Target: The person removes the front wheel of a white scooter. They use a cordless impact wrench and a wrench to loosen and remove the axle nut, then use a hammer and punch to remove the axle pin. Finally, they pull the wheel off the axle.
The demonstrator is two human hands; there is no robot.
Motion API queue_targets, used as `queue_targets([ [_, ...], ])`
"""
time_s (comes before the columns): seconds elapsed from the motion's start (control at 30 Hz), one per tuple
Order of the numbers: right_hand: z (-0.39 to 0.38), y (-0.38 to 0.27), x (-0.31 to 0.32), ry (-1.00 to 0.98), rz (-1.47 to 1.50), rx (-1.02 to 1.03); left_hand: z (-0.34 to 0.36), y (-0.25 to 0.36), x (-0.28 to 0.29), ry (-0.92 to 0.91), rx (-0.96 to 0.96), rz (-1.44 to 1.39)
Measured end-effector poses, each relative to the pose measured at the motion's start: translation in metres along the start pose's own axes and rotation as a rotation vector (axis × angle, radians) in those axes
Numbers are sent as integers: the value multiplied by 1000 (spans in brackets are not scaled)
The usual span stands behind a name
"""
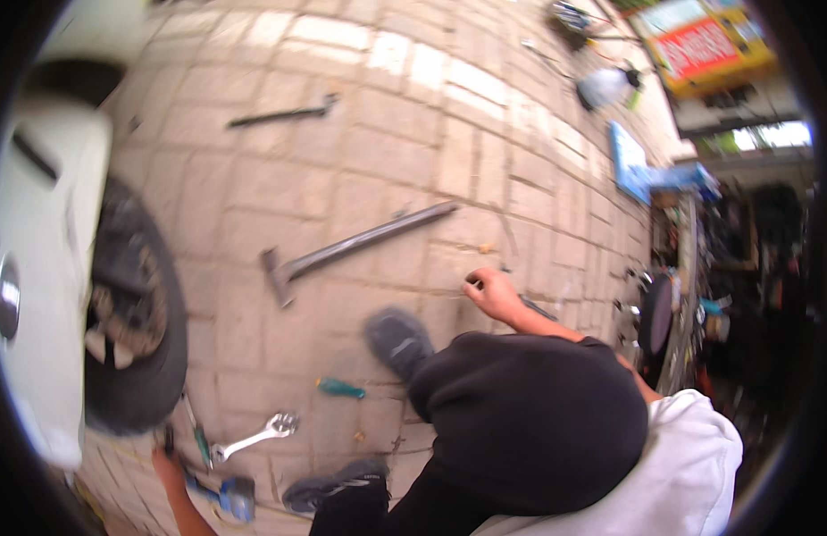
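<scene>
My right hand hangs above the paving, fingers curled in toward the thumb, with nothing visible in them. My left hand is low beside the tyre, closed on a short black handle; blur hides what it belongs to. Close by lie a green-handled screwdriver, a shiny double-ended wrench and a blue and grey tool whose kind is unclear. Another green screwdriver handle lies between my shoes. A long-handled metal hammer rests on the bricks ahead.
A white vehicle with an exposed wheel stands on the left. Farther out lies a dark, blurred bar-like tool. Along the right are a white bottle, a blue box and a cluttered bench. My shoe stands near the hammer.
</scene>
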State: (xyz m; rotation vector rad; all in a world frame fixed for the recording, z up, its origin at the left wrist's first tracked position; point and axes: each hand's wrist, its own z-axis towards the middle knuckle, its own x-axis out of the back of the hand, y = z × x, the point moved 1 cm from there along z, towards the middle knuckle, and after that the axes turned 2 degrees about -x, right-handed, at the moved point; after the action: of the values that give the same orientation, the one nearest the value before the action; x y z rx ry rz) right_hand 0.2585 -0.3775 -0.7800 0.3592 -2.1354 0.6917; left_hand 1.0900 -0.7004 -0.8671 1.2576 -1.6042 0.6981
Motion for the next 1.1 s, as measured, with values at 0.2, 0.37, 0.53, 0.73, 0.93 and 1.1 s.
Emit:
queue_targets([
  [0.2,-115,143,-28,596,-115,-678,39,19,-7,-95,182,-206],
  [0.37,-253,179,-85,393,-45,-1326,65,68,16,-225,45,-479],
  [0.53,-208,176,-71,487,-200,-717,75,91,45,-314,-16,-9],
  [0.73,-53,210,3,143,-534,-272,-6,5,68,-331,739,322],
  [0.93,-58,193,16,66,-518,-225,-130,14,-12,-527,1114,-655],
  [1.1,-54,203,4,4,-345,-393,-112,51,-44,117,982,-1031],
])
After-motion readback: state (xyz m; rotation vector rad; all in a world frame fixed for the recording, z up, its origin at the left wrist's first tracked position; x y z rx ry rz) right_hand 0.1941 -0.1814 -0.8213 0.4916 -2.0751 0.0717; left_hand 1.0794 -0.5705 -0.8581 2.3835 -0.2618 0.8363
